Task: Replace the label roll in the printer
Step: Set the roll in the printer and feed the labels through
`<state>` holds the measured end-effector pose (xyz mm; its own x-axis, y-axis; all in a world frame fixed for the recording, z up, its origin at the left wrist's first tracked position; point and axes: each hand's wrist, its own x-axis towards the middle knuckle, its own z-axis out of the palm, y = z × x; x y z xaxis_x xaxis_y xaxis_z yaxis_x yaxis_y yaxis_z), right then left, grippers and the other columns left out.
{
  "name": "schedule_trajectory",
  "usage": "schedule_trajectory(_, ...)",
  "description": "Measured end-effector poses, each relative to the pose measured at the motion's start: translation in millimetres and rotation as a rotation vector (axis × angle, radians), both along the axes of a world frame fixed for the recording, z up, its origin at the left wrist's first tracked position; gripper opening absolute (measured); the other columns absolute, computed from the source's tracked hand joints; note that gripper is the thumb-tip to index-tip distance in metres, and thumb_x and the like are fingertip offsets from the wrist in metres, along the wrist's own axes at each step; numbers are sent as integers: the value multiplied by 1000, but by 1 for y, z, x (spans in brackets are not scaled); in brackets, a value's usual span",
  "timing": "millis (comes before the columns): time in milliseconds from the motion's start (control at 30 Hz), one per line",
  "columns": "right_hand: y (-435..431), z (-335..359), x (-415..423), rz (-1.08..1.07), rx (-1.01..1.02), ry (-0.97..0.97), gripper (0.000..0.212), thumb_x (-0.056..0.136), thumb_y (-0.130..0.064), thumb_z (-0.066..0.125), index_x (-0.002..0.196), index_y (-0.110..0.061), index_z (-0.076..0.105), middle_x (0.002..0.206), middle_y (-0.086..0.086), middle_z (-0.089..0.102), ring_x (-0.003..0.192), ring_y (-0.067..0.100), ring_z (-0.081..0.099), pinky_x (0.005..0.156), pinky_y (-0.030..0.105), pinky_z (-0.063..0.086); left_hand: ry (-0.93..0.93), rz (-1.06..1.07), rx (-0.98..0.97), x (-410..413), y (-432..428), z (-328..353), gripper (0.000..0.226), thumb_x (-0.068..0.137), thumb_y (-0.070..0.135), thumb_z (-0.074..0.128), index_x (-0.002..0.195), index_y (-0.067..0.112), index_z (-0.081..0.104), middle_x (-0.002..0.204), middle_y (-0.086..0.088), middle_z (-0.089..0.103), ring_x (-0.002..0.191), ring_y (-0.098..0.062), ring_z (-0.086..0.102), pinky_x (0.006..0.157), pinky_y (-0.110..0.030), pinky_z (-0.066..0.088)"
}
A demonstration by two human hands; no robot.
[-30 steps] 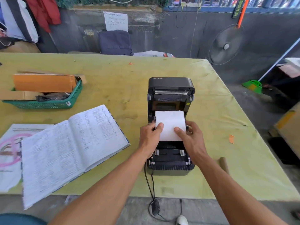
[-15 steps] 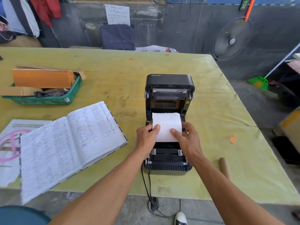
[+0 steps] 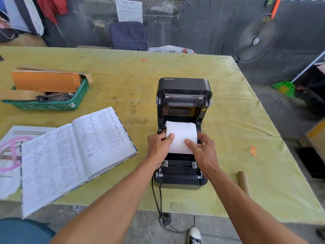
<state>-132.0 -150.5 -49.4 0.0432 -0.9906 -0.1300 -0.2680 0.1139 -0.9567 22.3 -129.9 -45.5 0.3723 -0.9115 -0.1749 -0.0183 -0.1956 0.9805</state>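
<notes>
A black label printer stands on the yellow-green table with its lid swung up and back. A white label roll lies in the printer's open bay. My left hand grips the roll's left end, thumb on top. At the roll's right end my right hand holds it too, thumb pressed on the paper. An empty brown cardboard core lies on the table to the right of the printer.
An open handwritten ledger lies left of the printer, over a printed sheet. A green basket with cardboard boxes sits at far left. The printer's cables hang over the near table edge. A fan stands beyond the table's far right corner.
Both hands stay on the roll's ends in the printer bay. Only the view has shifted slightly; the roll and printer keep their places.
</notes>
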Motion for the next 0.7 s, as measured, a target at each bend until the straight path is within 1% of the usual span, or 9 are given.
schedule_trajectory(167, 0, -2, 1, 2, 7, 47, 50, 87, -31, 74, 127, -7, 55, 130, 15, 56, 99, 29, 68, 87, 47, 58, -44, 8, 28, -1, 1, -2, 27, 92, 17, 63, 115, 5, 69, 112, 1, 70, 96, -10, 67, 81, -19, 50)
schedule_trajectory(200, 0, -2, 1, 6, 7, 52, 51, 87, -31, 74, 128, -7, 55, 130, 15, 56, 99, 29, 68, 87, 47, 58, -51, 2, 38, 0, 1, -1, 26, 92, 17, 62, 114, 6, 70, 110, 0, 71, 95, -12, 67, 81, -22, 53)
schedule_trajectory(300, -1, -4, 0, 16, 2, 86, 52, 86, -32, 74, 127, -7, 55, 129, 14, 56, 100, 28, 68, 87, 47, 58, -140, -25, 88, 3, 0, 1, 21, 91, 20, 63, 104, 7, 74, 104, -5, 73, 94, -23, 68, 86, -40, 56)
schedule_trajectory(333, -1, -4, 0, 15, -3, 110, 51, 86, -32, 74, 126, -7, 56, 128, 14, 56, 99, 27, 68, 87, 46, 58, -199, -40, 107, 5, -1, 2, 21, 91, 23, 64, 101, 7, 74, 104, -4, 72, 93, -24, 68, 85, -41, 56)
schedule_trajectory(433, -2, -5, 0, 10, -28, 181, 47, 86, -31, 75, 123, -8, 58, 126, 10, 55, 95, 23, 68, 84, 44, 60, -347, -67, 171, 10, -1, 5, 23, 87, 29, 68, 103, 14, 74, 102, 2, 73, 88, -16, 66, 78, -31, 54)
schedule_trajectory(533, -7, -3, 0, 33, -30, 258, 50, 84, -31, 76, 124, -8, 57, 125, 10, 58, 101, 24, 65, 88, 44, 58, -389, -78, 220, 15, -8, 11, 33, 80, 29, 75, 111, 18, 72, 102, 5, 72, 91, -15, 66, 84, -33, 54)
schedule_trajectory(600, -12, 0, 0, 59, -27, 312, 59, 83, -30, 78, 131, -8, 52, 129, 11, 56, 109, 24, 61, 95, 44, 54, -446, -119, 231, 17, -15, 18, 39, 76, 26, 79, 113, 20, 69, 101, 4, 71, 94, -18, 66, 84, -34, 54)
schedule_trajectory(633, -15, 2, 0, 69, -32, 350, 67, 82, -30, 79, 136, -7, 48, 133, 11, 53, 114, 25, 58, 98, 43, 52, -483, -143, 236, 19, -19, 21, 46, 74, 24, 81, 117, 20, 66, 106, 2, 70, 100, -21, 65, 87, -35, 53)
schedule_trajectory(700, -19, 7, 0, 104, -66, 447, 79, 81, -30, 79, 145, -9, 38, 142, 10, 45, 125, 28, 50, 105, 44, 46, -566, -209, 241, 22, -25, 26, 78, 71, 23, 83, 140, 17, 47, 131, -3, 59, 120, -26, 55, 99, -34, 45)
